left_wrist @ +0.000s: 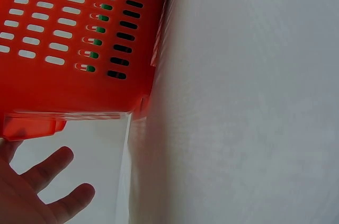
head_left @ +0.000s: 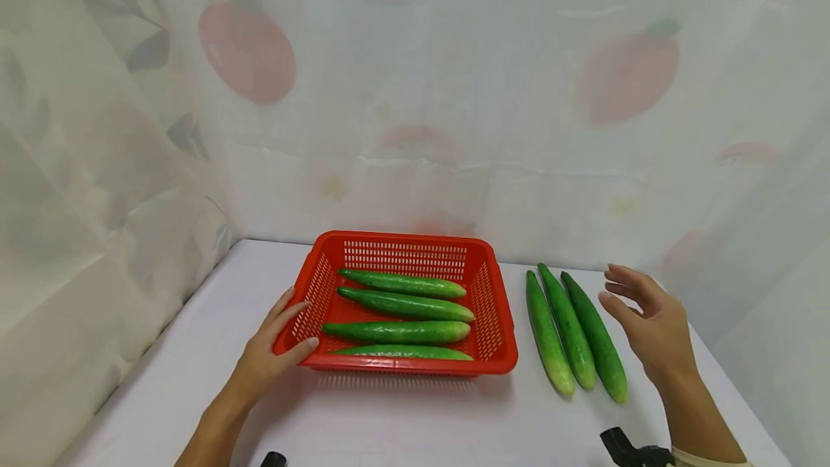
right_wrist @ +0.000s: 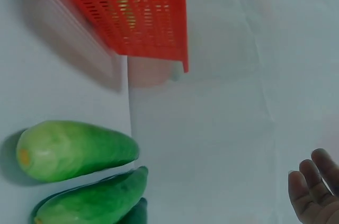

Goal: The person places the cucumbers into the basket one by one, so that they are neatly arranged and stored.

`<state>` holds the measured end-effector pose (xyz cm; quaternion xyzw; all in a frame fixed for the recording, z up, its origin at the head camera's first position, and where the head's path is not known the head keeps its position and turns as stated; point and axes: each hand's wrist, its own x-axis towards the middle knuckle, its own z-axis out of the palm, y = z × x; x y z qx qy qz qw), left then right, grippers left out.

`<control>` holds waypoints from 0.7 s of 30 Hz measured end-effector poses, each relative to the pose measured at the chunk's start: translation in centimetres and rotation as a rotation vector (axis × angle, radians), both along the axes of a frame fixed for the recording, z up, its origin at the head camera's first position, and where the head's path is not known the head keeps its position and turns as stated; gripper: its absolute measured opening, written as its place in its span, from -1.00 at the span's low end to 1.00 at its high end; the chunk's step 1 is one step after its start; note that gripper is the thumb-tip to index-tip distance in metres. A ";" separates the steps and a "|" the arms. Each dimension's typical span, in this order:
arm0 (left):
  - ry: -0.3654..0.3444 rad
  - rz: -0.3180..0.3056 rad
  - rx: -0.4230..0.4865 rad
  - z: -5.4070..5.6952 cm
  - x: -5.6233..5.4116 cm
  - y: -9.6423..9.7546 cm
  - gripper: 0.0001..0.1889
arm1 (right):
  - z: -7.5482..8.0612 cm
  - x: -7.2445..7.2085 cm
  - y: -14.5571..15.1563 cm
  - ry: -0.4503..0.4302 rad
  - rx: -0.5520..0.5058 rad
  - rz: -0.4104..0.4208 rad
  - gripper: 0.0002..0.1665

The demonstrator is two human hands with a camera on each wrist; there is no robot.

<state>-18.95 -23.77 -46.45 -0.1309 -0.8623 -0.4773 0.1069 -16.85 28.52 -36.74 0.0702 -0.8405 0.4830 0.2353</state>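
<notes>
A red plastic basket (head_left: 415, 365) stands on the white table, with several green cucumbers (head_left: 405, 332) lying crosswise inside. At its left front corner is my left hand (head_left: 262, 359), fingers spread along the rim and thumb reaching over the front edge. In the left wrist view the fingers (left_wrist: 50, 168) are apart beside the basket's slotted wall (left_wrist: 69, 89). Three more cucumbers (head_left: 570, 326) lie side by side to the right of the basket. My right hand (head_left: 655, 323) is raised just right of them, fingers loosely bent and nothing in it.
A white table (head_left: 402, 424) carries everything. Behind it hangs a pale curtain (head_left: 415, 92) printed with fruit, and another pale sheet (head_left: 97, 200) closes off the left side. Dark wrist-camera parts (head_left: 638, 449) show at the bottom edge.
</notes>
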 end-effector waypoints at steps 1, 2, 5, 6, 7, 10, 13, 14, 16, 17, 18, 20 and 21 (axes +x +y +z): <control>0.001 0.001 0.001 0.0 0.0 0.0 -0.37 | -0.3 0.0 0.2 0.000 0.000 -0.010 -0.46; 0.002 0.002 0.000 0.0 0.0 0.0 -0.38 | -0.6 0.1 0.4 -0.001 -0.004 -0.020 -0.46; 0.005 0.002 -0.002 -0.1 0.0 -0.1 -0.38 | -1.4 0.2 1.0 -0.003 -0.015 -0.051 -0.44; 0.005 0.002 -0.002 -0.2 -0.1 -0.1 -0.38 | -1.7 0.3 1.2 -0.005 -0.024 -0.062 -0.44; 0.005 0.001 -0.001 -0.2 -0.1 -0.1 -0.38 | -1.9 0.4 1.4 -0.008 -0.034 -0.071 -0.44; 0.002 0.001 -0.001 -0.3 -0.1 -0.1 -0.38 | -2.7 0.4 1.9 -0.020 -0.065 -0.103 -0.44; 0.001 0.002 0.000 -0.3 -0.1 -0.1 -0.37 | -3.7 0.4 2.3 -0.042 -0.097 -0.149 -0.43; 0.001 0.003 0.000 -0.3 -0.1 -0.1 -0.37 | -4.1 0.4 2.4 -0.051 -0.102 -0.168 -0.43; 0.002 0.004 -0.001 -0.3 -0.1 -0.1 -0.37 | -4.7 0.3 2.7 -0.076 -0.120 -0.207 -0.43; 0.002 0.005 -0.002 -0.3 -0.1 -0.1 -0.37 | -5.0 0.3 2.8 -0.089 -0.121 -0.227 -0.42; 0.001 0.005 -0.002 -0.2 -0.1 -0.1 -0.37 | -5.3 0.3 2.9 -0.102 -0.127 -0.243 -0.42; 0.000 0.005 -0.001 -0.2 0.0 0.0 -0.37 | -5.9 0.2 3.0 -0.131 -0.135 -0.271 -0.42; 0.000 0.005 -0.001 -0.2 0.0 0.0 -0.37 | -6.2 0.2 3.1 -0.146 -0.140 -0.284 -0.41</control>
